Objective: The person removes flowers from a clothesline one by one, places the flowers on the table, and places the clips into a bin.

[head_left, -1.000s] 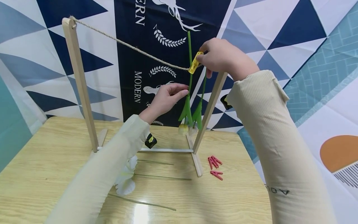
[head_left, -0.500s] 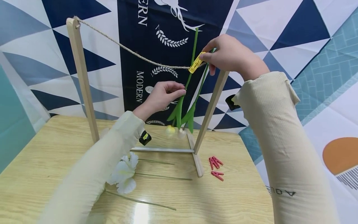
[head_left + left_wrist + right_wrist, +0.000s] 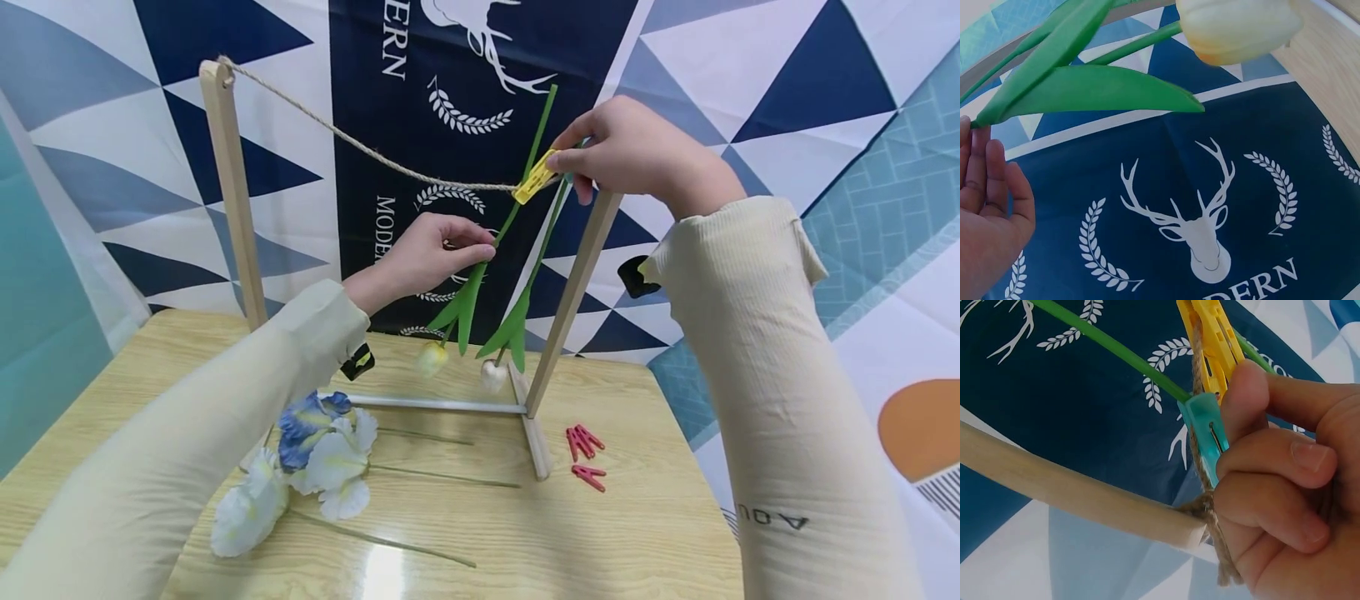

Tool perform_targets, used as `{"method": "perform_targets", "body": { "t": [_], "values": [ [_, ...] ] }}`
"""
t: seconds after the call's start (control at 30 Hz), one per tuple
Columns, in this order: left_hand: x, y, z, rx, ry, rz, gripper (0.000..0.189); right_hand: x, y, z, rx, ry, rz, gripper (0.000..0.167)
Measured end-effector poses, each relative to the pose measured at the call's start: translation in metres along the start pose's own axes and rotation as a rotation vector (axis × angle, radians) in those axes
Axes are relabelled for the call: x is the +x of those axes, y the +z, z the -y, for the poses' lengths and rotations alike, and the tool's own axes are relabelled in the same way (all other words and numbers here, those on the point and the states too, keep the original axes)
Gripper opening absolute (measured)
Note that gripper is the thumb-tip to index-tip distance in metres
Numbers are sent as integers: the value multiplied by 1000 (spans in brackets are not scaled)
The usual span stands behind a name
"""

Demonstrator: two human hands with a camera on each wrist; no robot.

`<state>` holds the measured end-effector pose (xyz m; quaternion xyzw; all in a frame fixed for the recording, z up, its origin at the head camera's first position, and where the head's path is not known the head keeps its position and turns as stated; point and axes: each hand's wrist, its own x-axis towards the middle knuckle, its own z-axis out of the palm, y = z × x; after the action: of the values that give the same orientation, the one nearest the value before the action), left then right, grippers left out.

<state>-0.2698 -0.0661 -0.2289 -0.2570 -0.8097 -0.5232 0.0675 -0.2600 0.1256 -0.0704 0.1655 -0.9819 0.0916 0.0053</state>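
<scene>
My left hand [image 3: 435, 254] pinches the stem of a pale yellow tulip [image 3: 432, 358], which hangs head down and slants to the left. Its bloom and green leaf [image 3: 1110, 90] fill the top of the left wrist view. With thumb and fingers my right hand [image 3: 637, 154] grips a yellow clothespin [image 3: 536, 177], its jaws at the sagging rope [image 3: 375, 154] and the tulip's upper stem. A teal clothespin [image 3: 1205, 434] sits beside it on the rope, at the stem of a second, white tulip [image 3: 493, 375] that also hangs head down.
The rope runs between a left wooden post [image 3: 228, 175] and a right wooden post [image 3: 573, 308], joined low by a white rod [image 3: 442, 405]. White flowers [image 3: 251, 508] and a blue flower [image 3: 307, 429] lie at the front left. Several red clothespins [image 3: 585, 442] lie right of the stand.
The left hand has drifted left with the yellow tulip's lower stem, so it slants more. The right hand stays on the yellow clothespin. More of the flowers on the table show past the left sleeve.
</scene>
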Motion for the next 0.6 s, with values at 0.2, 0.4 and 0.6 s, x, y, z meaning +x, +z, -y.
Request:
{"method": "perform_targets", "body": {
  "t": [0.2, 0.4, 0.6],
  "values": [
    [-1, 3, 4, -9, -11, -29, 23, -1, -1, -3, 16, -10, -13, 42],
    [-2, 5, 5, 8, -6, -33, 22, -3, -1, -6, 48, -7, -40, 42],
    [-2, 5, 6, 19, 9, -31, 22, -4, 2, -7, 67, -6, -95, 40]
  ]
}}
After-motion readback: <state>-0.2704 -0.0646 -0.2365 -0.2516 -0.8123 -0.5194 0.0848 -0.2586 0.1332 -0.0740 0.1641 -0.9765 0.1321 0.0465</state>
